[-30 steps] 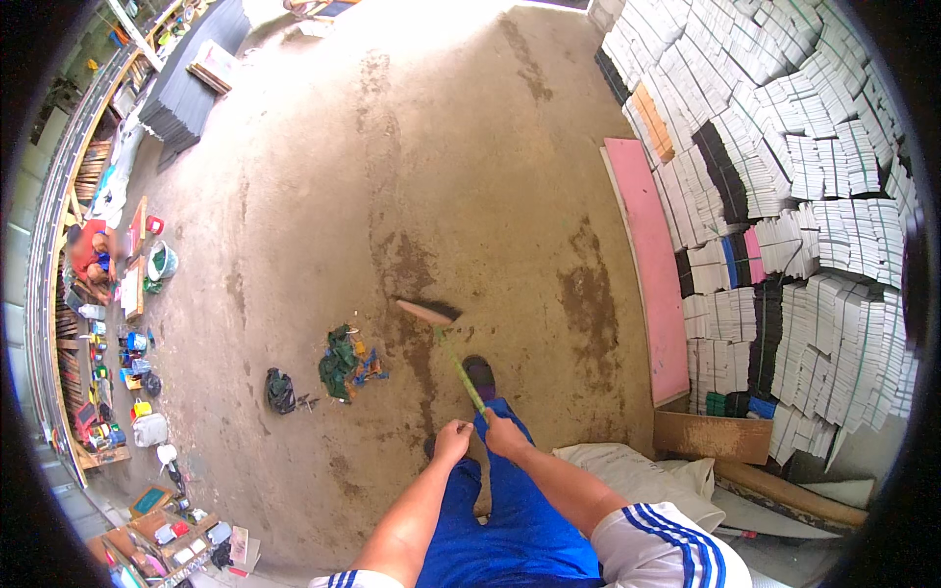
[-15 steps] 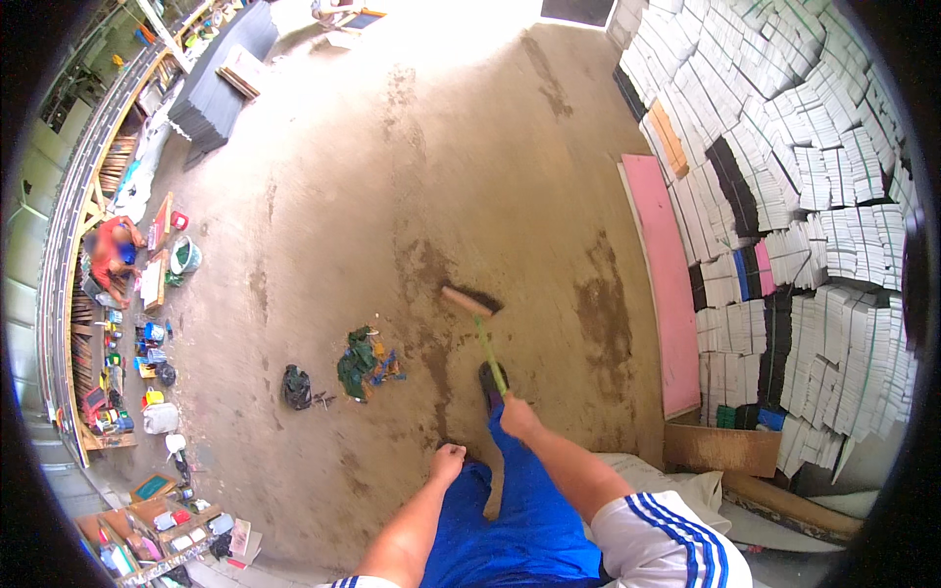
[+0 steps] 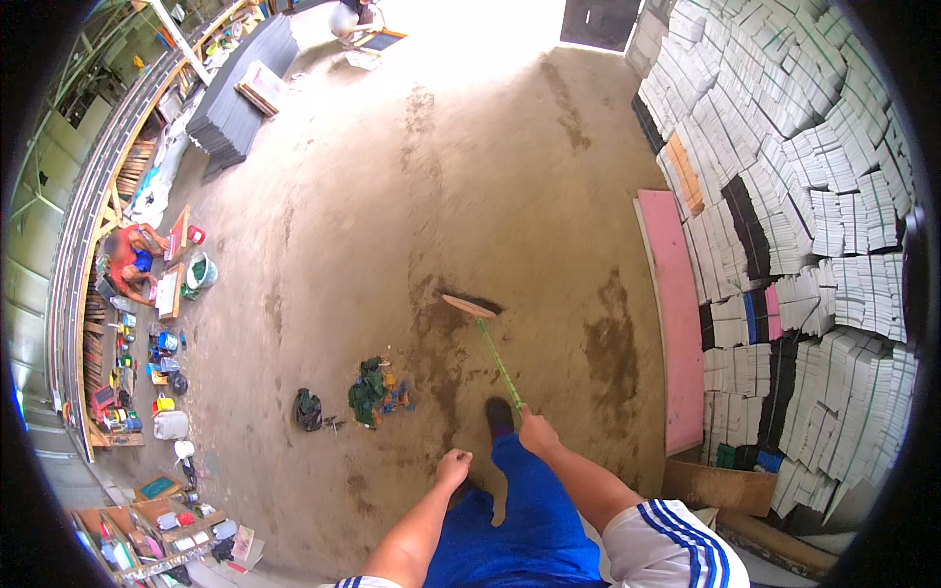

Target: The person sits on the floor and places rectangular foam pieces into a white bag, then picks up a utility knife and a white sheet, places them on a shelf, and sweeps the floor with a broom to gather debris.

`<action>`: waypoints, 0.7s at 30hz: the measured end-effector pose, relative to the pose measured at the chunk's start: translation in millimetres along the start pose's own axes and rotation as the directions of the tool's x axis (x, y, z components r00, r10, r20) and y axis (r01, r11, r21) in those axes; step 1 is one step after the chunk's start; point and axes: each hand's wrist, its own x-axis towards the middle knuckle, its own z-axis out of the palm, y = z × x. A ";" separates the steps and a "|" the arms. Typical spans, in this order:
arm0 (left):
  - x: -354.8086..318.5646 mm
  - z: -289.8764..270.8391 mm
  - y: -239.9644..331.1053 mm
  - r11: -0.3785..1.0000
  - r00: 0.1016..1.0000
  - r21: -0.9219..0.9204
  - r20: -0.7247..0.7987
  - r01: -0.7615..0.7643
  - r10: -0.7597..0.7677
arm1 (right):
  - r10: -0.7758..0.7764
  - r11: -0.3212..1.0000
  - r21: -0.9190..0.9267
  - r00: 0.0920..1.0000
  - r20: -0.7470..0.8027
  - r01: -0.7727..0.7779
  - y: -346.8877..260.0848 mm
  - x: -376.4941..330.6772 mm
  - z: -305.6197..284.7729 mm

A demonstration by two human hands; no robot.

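My right hand [image 3: 537,431] grips the end of a green broom handle [image 3: 498,361]. The broom's head [image 3: 470,307] rests on the brown concrete floor ahead of me, over a dark stain. My left hand [image 3: 454,466] hangs free beside my blue-trousered leg, fingers curled, holding nothing. My dark shoe [image 3: 500,416] stands just left of the handle. A small pile of green and dark scraps [image 3: 371,392] lies on the floor to my left.
Stacks of white, black and pink sheets [image 3: 804,216] fill the right wall, with a pink board [image 3: 672,314] leaning below. A person in red [image 3: 127,263] sits at the left among tools and containers. Dark sheets [image 3: 233,108] are piled at far left. A cardboard box [image 3: 716,485] stands nearby.
My left hand let go of the broom handle and dropped to my side. The broom now extends forward in my right hand alone, and the view has shifted forward.
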 end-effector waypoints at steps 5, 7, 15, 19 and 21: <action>35.8 11.3 63.1 1.000 0.997 -0.017 0.070 -0.019 0.020 | -0.148 0.989 -0.008 0.985 0.083 0.149 40.9 34.4 5.3; 51.4 -6.7 63.4 1.000 1.000 0.006 0.007 -0.018 0.018 | -0.117 0.986 0.145 0.956 0.270 0.079 -7.0 14.9 -44.4; 88.3 -40.6 258.6 0.989 0.990 -0.016 0.004 -0.144 0.144 | -0.075 0.943 0.328 0.995 0.072 0.047 19.2 65.2 -165.3; 145.3 -81.4 289.4 0.992 0.993 -0.050 -0.043 -0.112 0.110 | -0.003 0.977 0.214 0.998 -0.069 0.018 -17.2 121.5 -236.4; 162.1 -95.2 326.1 0.990 0.999 -0.137 -0.025 -0.041 0.038 | 0.078 0.989 0.138 0.990 -0.120 -0.061 -33.6 145.5 -273.9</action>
